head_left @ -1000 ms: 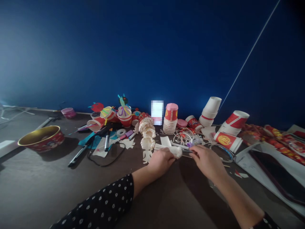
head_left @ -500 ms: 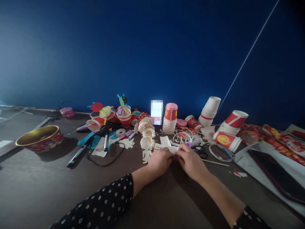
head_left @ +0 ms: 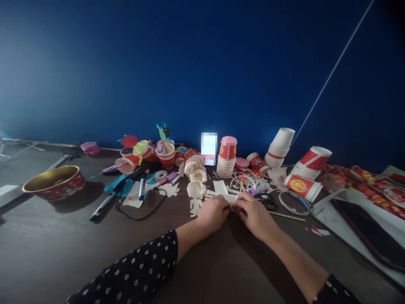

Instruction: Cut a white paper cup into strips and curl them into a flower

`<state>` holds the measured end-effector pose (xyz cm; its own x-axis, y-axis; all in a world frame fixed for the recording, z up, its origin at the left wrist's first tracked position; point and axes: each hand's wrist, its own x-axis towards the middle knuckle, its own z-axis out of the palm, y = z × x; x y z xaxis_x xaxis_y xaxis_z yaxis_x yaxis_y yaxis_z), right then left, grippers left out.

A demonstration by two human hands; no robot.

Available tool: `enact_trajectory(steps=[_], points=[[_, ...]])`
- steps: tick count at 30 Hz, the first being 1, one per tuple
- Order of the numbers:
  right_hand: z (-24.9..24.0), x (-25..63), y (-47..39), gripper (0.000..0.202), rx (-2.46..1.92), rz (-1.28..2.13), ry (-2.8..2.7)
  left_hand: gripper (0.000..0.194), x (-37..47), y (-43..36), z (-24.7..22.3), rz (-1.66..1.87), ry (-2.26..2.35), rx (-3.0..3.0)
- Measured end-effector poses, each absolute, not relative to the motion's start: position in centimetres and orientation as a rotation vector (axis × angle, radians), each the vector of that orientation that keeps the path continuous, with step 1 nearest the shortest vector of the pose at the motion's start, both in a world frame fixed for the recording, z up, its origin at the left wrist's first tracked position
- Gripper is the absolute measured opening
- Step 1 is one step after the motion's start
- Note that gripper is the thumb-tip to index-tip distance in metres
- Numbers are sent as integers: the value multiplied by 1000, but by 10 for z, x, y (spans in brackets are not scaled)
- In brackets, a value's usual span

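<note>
My left hand [head_left: 214,214] and my right hand [head_left: 255,211] meet fingertip to fingertip over the dark table, both with fingers closed in a pinch. A piece of white paper [head_left: 232,198] shows just behind and between the fingertips, and both hands grip it. Its lower part is hidden by my fingers. Left of my left hand lies a white paper cutout [head_left: 195,207], with a curving white paper chain [head_left: 196,190] behind it. Another white paper piece [head_left: 220,187] lies beyond the fingertips.
A red bowl [head_left: 58,191] with a gold inside stands at the left. Markers, a black cord [head_left: 139,219] and paper cups lie left of centre. Scissors [head_left: 268,202], a stick [head_left: 286,216], cup stacks and a phone [head_left: 370,232] are at the right.
The view has shifted slightly, so things appear a little further right. My hands stay together, with the fingertips moved only slightly.
</note>
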<state>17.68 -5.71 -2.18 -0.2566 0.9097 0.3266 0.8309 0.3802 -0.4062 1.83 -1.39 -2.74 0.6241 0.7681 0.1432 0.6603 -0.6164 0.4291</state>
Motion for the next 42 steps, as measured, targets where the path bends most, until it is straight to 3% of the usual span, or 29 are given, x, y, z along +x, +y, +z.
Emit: enact_trajectory(steps=[5, 10, 21, 42], points=[[-20, 178, -57, 20, -1453, 268, -2170, 16, 18, -14, -28, 456, 1150, 2529], [-16, 182, -61, 37, -1415, 321, -2188, 17, 18, -14, -29, 484, 1113, 2533], [-19, 186, -59, 24, -1458, 218, -2212, 17, 18, -15, -29, 508, 1105, 2512], [-22, 179, -58, 26, -1571, 66, -2268, 15, 18, -14, -33, 507, 1095, 2523]])
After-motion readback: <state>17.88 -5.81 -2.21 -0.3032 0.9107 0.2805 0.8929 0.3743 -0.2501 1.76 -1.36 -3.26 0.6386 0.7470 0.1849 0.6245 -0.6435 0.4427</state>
